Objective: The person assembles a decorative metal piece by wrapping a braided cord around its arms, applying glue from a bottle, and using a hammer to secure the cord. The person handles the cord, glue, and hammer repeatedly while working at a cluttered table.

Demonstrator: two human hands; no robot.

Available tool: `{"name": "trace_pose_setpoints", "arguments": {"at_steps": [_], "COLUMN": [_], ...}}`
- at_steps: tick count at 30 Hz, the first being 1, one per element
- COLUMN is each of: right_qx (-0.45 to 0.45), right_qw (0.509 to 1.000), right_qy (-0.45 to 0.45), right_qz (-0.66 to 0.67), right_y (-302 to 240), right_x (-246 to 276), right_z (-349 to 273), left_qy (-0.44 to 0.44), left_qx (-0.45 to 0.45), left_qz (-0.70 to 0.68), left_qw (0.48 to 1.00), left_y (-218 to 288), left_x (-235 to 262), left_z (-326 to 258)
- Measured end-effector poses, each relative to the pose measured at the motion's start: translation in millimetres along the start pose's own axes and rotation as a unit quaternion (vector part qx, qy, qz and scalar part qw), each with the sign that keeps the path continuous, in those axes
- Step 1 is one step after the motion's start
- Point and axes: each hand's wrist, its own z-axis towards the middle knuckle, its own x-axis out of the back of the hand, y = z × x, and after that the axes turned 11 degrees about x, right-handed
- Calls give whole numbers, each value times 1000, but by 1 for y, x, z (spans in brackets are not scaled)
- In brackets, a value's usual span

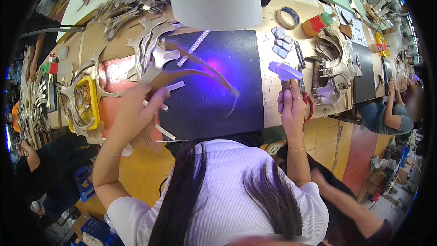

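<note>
My left hand point(137, 113) is at the left edge of the black mat, fingers closed at the broad end of a curved brown leather-like strap piece point(200, 72). The strap is blurred and its thin tip reaches over the mat point(227, 118). Pale silvery curved pieces point(146, 48) lie just beyond that hand, with short white strips point(165, 132) beside it. My right hand point(292, 105) is wrapped round the upright handle of a hammer-like tool with a pale, purple-lit head point(286, 70). It is held right of the mat, above the table.
A white lamp shade point(214, 0) hangs over the far side. Small grey pads point(283, 43), a tape roll point(288, 17), a red-and-green jar point(317, 24) and red-handled scissors point(308, 107) lie right. A yellow basket point(96, 105) stands left. Co-workers sit at both sides.
</note>
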Motion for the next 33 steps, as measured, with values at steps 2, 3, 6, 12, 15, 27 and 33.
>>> {"name": "trace_pose_setpoints", "arguments": {"at_steps": [2,3,6,12,15,27,33], "right_qx": [31,45,157,217,269,256,213], "right_qw": [999,998,976,950,947,938,897], "right_qy": [-22,-37,-80,-159,-131,-156,-268], "right_qz": [-24,-33,-129,-158,-114,-172,-278], "right_y": [0,0,-2,-24,-36,-46,-43], "right_x": [-3,-5,-15,-18,-20,-29,-30], "right_z": [-4,-6,-7,-6,-8,-3,-3], "left_qy": [-79,-113,-156,-151,-139,-143,-138], "left_qx": [85,164,201,164,177,174,163], "left_qz": [-114,-162,-204,-173,-169,-166,-168], "left_qw": [987,967,945,959,960,960,962], "left_y": [-18,-26,-41,-29,-20,-15,-18], "left_x": [-28,-36,-49,-38,-39,-38,-42], "left_z": [20,25,38,49,50,51,51]}}
